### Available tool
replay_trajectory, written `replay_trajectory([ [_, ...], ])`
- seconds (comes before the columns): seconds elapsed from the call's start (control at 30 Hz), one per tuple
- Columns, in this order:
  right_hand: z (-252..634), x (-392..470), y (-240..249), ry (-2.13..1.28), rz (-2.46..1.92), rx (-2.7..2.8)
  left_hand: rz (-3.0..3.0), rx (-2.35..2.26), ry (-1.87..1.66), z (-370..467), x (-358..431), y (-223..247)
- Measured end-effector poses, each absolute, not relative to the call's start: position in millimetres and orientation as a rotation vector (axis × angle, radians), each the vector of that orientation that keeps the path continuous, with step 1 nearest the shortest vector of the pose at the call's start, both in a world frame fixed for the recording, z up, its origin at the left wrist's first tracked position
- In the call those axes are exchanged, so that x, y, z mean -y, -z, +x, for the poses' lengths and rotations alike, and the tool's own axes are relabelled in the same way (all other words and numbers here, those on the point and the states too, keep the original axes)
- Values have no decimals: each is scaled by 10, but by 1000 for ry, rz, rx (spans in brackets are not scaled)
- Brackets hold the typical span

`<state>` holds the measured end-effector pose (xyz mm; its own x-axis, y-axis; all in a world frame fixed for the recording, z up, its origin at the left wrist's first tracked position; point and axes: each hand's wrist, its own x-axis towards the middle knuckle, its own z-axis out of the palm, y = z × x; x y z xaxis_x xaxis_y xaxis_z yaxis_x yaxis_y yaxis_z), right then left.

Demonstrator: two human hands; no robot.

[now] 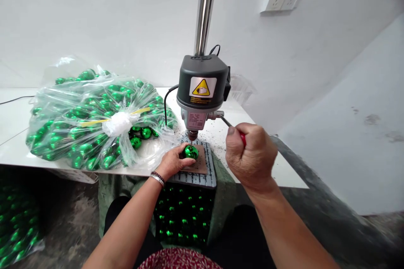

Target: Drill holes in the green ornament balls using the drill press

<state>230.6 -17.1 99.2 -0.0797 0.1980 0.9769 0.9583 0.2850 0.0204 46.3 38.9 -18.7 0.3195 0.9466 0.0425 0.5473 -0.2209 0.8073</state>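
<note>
A shiny green ball [191, 151] rests on a brown board [199, 164] over the grey slotted base [208, 180] of a drill press [203, 77]. My left hand [174, 160] grips the ball from its left side, thumb in front and fingers behind. Right above the ball is the drill bit [191, 143]; whether it has entered the ball I cannot tell. Closed in a fist, my right hand [251, 151] holds the feed lever [226, 121] of the press, a bit of its red grip showing by the thumb.
A clear plastic bag [118, 124] full of green balls covers the table's left side. Dark shavings lie around the base on the white table [268, 164]. Below its front edge sits an open sack [217, 214] of green balls; another bag [19, 222] stands on the floor at left.
</note>
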Motion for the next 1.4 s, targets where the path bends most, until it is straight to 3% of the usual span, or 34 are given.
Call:
replay_trajectory([
  [0.27, 2277, 180, -645, 886, -1070, 1481, 1859, -1294, -753, 466, -383, 178],
  [0.57, 2342, -166, -1443, 559, -1321, 1378, 1788, -1125, -905, 472, -261, 157],
  [0.8, 2295, -138, -1523, 388, -1423, 1346, 1866, -1010, -740, 59, 23, 16],
  [0.93, 2277, -129, -1540, 375, -1393, 1332, 1873, -1204, -834, -145, -40, -109],
  [1.03, 2283, -135, -1548, 385, -1374, 1354, 1948, -1688, -997, -344, -323, -180],
  [1.13, 2285, -134, -1540, 411, -1361, 1364, 2091, -2218, -571, -558, -640, -206],
  [1.23, 2282, -127, -1527, 422, -1357, 1368, 2058, -2419, -52, -703, -827, -177],
  [1.4, 2290, -113, -1531, 408, -1346, 1366, 2037, -2441, 109, -778, -889, -151],
])
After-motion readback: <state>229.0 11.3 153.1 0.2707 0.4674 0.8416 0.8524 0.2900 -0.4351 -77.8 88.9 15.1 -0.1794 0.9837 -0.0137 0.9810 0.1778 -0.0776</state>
